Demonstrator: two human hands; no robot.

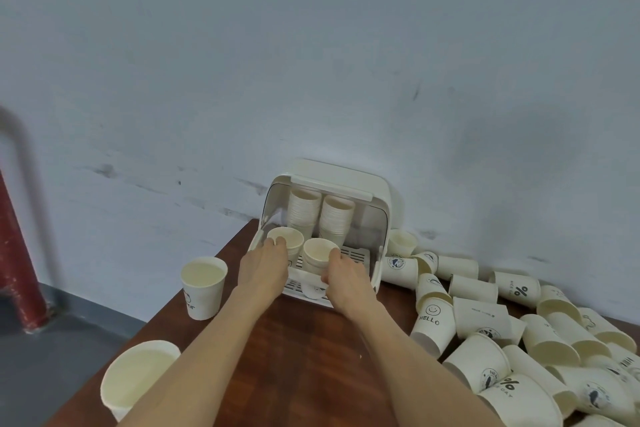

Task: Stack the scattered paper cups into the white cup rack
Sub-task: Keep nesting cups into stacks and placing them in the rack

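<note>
Head view: both hands are inside the white rack (pixel 377 191), seating cups. Left hand (pixel 265 267) grips the front-left cup stack (pixel 285 240); right hand (pixel 346 276) grips the front-right stack (pixel 320 253). Next, I'd judge: let go, fetch from the loose cup pile (pixel 519 340) on the bench (pixel 311 357).

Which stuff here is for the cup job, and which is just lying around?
For the job:
white plastic cup rack
cream paper cup stacks inside
scattered cream paper cups
left hand
right hand

Just there:
brown wooden table
red pipe
pale wall
</note>
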